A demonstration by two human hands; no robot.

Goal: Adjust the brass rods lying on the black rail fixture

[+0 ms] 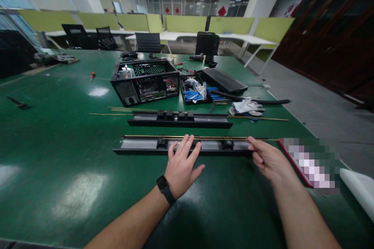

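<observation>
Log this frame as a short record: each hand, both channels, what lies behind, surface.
Left: left hand open, fingers spread over the near channel; contact unclear
Right: right hand, thumb and forefinger pinching a thin gold-coloured rod
Near channel: dark blocks inside, one partly hidden by the left hand
Far channel: far channel roughly parallel, four dark blocks along it
Behind: open black computer case, blue-and-white gloves
Surface: green table

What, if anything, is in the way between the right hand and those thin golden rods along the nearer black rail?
Nothing visible: the right hand appears to pinch the golden rods directly, near the right end of the nearer black rail.
</observation>
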